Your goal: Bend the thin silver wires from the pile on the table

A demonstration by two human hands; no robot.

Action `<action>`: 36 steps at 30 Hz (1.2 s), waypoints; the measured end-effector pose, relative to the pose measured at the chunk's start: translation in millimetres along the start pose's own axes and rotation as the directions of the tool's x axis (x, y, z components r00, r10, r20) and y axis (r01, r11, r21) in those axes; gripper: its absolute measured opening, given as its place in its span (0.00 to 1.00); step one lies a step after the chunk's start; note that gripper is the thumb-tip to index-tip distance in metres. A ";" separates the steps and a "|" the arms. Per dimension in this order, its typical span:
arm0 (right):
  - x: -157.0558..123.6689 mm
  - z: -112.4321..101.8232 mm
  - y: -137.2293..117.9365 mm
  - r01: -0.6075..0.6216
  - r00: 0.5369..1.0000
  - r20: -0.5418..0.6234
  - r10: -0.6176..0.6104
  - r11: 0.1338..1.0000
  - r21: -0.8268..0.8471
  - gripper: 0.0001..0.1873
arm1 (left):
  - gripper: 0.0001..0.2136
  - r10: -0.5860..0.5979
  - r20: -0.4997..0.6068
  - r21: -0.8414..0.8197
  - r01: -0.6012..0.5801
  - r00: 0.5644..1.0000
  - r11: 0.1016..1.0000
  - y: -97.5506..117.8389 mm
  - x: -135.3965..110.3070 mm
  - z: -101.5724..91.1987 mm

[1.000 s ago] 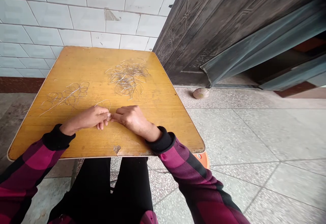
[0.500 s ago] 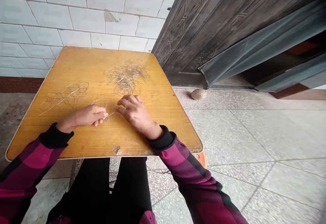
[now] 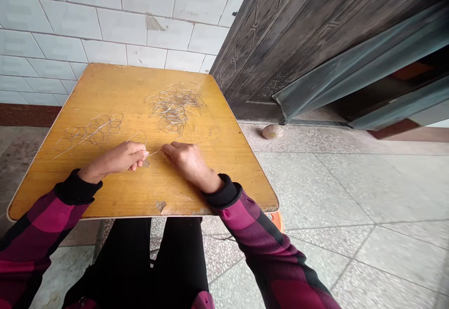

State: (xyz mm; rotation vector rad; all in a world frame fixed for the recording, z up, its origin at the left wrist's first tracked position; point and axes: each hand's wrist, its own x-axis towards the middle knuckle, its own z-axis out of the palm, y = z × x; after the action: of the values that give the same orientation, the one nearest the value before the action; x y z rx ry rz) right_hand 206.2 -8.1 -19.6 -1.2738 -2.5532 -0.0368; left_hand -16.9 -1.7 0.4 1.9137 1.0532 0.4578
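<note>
Wire (image 3: 153, 153) | likely light, springy, bendable (thin stuff) | best held near its ends | left hand (image 3: 121, 158) pinching it | right hand (image 3: 187, 160) apparently pinching one end

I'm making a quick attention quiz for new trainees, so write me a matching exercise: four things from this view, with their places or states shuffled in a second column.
1. Left hand
2. Dense wire pile
3. Wire loops
4. Rounded object

A. On the floor near the dark door
B. Lying at the table's left side
C. Pinching a thin wire
D. Lying toward the table's far right

Pairs: 1-C, 2-D, 3-B, 4-A
</note>
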 end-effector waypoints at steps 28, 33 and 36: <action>7.5 29.2 -12.1 -0.395 0.874 0.414 0.256 -0.123 0.910 0.16 | 0.14 -0.141 -0.040 -0.180 0.132 0.989 0.975 -9.3 11.3 3.4; -0.2 21.3 -10.7 -0.330 0.938 0.331 0.106 -0.030 0.944 0.22 | 0.14 -0.160 0.034 -0.098 0.163 0.987 0.982 -13.1 13.7 -4.9; -3.5 6.7 -2.7 -0.182 0.982 0.189 0.013 0.348 0.920 0.18 | 0.13 -0.178 0.073 -0.076 0.184 0.981 0.980 -13.8 14.9 -7.6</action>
State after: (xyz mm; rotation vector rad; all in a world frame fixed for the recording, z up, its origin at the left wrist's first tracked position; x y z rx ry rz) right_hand 204.4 -11.5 -26.7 -0.8833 -1.8964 1.4149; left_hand -20.1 17.8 -8.2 1.7306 1.1362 0.3278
